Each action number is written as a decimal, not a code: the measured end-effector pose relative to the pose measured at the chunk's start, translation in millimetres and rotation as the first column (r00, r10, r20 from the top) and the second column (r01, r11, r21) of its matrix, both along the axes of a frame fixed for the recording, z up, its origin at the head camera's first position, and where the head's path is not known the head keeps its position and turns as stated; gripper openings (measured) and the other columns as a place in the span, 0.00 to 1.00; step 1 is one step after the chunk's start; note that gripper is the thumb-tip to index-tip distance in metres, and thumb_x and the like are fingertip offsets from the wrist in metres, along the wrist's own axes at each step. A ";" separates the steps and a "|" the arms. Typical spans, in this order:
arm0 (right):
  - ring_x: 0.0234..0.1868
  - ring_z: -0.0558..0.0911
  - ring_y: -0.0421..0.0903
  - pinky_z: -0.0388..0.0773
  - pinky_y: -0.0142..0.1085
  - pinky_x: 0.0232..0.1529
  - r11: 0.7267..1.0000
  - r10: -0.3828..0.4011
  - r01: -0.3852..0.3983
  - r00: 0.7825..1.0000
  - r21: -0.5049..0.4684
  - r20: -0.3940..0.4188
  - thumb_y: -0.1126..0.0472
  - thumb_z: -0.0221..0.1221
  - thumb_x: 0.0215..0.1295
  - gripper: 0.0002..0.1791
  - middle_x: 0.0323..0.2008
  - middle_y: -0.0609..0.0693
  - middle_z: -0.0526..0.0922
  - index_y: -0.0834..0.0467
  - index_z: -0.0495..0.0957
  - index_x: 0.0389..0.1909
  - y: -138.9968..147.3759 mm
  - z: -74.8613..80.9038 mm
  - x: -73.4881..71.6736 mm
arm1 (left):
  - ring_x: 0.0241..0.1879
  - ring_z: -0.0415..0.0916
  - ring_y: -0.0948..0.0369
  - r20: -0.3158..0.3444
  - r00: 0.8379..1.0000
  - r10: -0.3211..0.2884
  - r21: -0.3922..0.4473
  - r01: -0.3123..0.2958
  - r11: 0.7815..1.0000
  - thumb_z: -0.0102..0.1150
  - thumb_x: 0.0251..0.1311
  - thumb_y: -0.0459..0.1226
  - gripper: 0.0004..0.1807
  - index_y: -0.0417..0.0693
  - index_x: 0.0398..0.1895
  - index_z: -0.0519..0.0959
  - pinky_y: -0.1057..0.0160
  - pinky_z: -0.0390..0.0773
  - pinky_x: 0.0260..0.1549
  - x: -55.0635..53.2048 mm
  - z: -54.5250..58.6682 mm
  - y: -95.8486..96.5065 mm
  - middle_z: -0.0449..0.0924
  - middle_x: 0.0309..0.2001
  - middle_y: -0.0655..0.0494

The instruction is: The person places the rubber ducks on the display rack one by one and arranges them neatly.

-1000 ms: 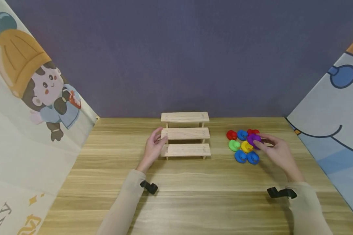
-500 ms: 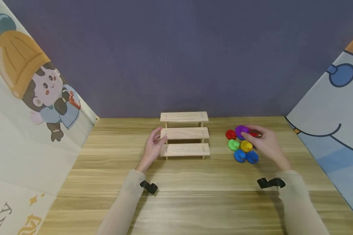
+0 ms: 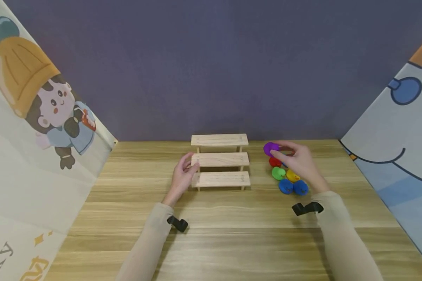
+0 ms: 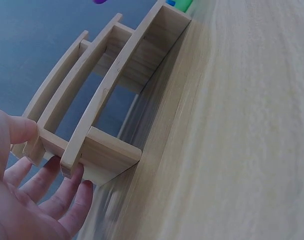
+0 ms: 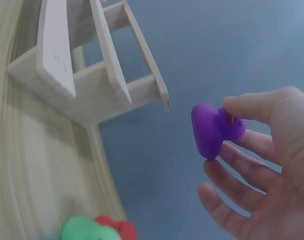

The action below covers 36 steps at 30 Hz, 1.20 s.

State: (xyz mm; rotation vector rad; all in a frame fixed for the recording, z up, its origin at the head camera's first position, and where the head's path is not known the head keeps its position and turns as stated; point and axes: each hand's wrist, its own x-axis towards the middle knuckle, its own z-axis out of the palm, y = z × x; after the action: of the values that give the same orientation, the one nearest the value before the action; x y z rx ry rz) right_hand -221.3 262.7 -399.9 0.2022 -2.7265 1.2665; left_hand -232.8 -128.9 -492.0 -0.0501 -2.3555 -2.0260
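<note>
My right hand (image 3: 301,163) pinches a purple rubber duck (image 3: 270,148) by its head between thumb and fingers. In the right wrist view the duck (image 5: 207,131) is held up in the air, tilted on its side, with the lower fingers spread below it. My left hand (image 3: 183,175) grips the left end of a three-tier wooden step shelf (image 3: 220,159). In the left wrist view the thumb rests at a middle board's end, and the other fingers (image 4: 67,195) reach round the shelf's end (image 4: 109,155).
Beside the shelf, on the right, several ducks stand grouped on the wooden table (image 3: 218,242): red (image 3: 275,162), green (image 3: 278,173), yellow (image 3: 292,175) and blue (image 3: 286,186). A dark wall (image 3: 211,70) rises behind, with printed panels at both sides.
My right hand has carried the purple duck left and away from me, from the right side of the group to above its back left. The left hand stays at the shelf.
</note>
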 end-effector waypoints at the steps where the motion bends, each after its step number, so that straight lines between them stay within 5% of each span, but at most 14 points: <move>1: 0.59 0.86 0.60 0.77 0.16 0.45 1.000 0.004 -0.004 1.000 -0.005 -0.005 0.42 0.65 0.74 0.30 0.61 0.61 0.86 0.56 0.81 0.68 -3.0 1.1 -2.4 | 0.69 0.76 0.39 0.002 1.000 0.001 -0.002 -0.001 1.000 0.62 0.76 0.40 0.33 0.46 0.80 0.67 0.41 0.74 0.72 0.2 -0.3 -0.2 0.74 0.73 0.35; 10: 0.56 0.88 0.60 0.87 0.33 0.45 0.999 0.044 -0.044 0.999 -0.016 0.018 0.39 0.66 0.72 0.32 0.63 0.59 0.85 0.54 0.81 0.67 -27.6 15.7 -22.8 | 0.69 0.76 0.40 0.000 1.000 -0.006 0.002 0.006 1.000 0.61 0.77 0.41 0.32 0.46 0.80 0.67 0.41 0.74 0.72 0.9 0.0 0.9 0.75 0.72 0.36; 27: 0.51 0.90 0.57 0.80 0.32 0.41 0.987 0.144 -0.141 0.989 -0.076 0.037 0.50 0.70 0.70 0.26 0.54 0.61 0.89 0.58 0.83 0.65 -103.5 23.4 -52.6 | 0.72 0.73 0.42 0.007 1.000 0.007 0.000 -0.007 1.000 0.62 0.76 0.39 0.32 0.46 0.80 0.67 0.42 0.73 0.73 0.8 -5.0 2.1 0.74 0.74 0.37; 36: 0.53 0.90 0.57 0.88 0.45 0.48 0.975 0.201 -0.198 0.979 -0.103 0.021 0.51 0.71 0.70 0.26 0.52 0.60 0.90 0.59 0.84 0.63 -142.3 27.5 -65.9 | 0.70 0.76 0.42 -0.019 1.000 0.017 0.005 -0.017 1.000 0.62 0.77 0.40 0.31 0.47 0.79 0.68 0.43 0.75 0.72 0.1 -4.3 4.2 0.76 0.71 0.37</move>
State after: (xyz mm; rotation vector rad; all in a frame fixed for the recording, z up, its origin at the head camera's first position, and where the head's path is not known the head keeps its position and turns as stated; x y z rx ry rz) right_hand -287.2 120.4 -372.4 0.4592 -2.7154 1.4655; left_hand -232.6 -124.7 -496.2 -0.0491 -2.3313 -2.0148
